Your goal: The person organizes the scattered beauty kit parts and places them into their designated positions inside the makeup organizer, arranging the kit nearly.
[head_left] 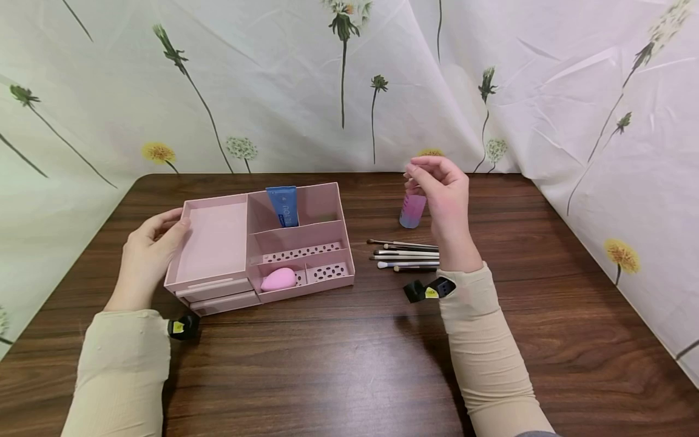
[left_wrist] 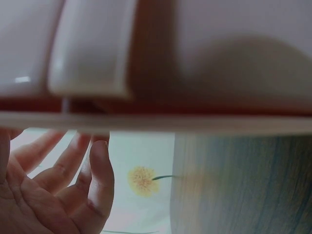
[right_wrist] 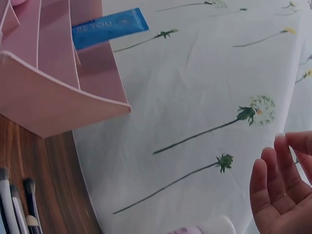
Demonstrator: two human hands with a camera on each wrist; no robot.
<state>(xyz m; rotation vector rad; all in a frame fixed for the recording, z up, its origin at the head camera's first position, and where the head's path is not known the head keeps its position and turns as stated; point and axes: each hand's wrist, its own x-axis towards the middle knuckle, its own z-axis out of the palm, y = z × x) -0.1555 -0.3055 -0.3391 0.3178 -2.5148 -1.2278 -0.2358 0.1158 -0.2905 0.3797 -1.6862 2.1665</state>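
Observation:
A pink desk organizer [head_left: 214, 243] with two drawers stands on the table at the left. My left hand [head_left: 150, 252] holds its left side wall, the thumb lying over the rim. In the left wrist view, the fingers [left_wrist: 101, 170] reach up to the organizer's edge. Inside the compartments are a blue tube [head_left: 284, 206], upright, and a pink makeup sponge [head_left: 278, 280]. My right hand [head_left: 445, 203] is raised just above a pink-and-blue bottle [head_left: 412, 211], thumb and index tips together; nothing shows between them. The right wrist view catches the bottle's white top [right_wrist: 219, 226] below that hand.
Several makeup brushes [head_left: 406, 256] lie in a row to the right of the organizer, under my right wrist. The dark wooden table [head_left: 338, 364] ends at a white floral cloth [head_left: 273, 91] along the back and sides.

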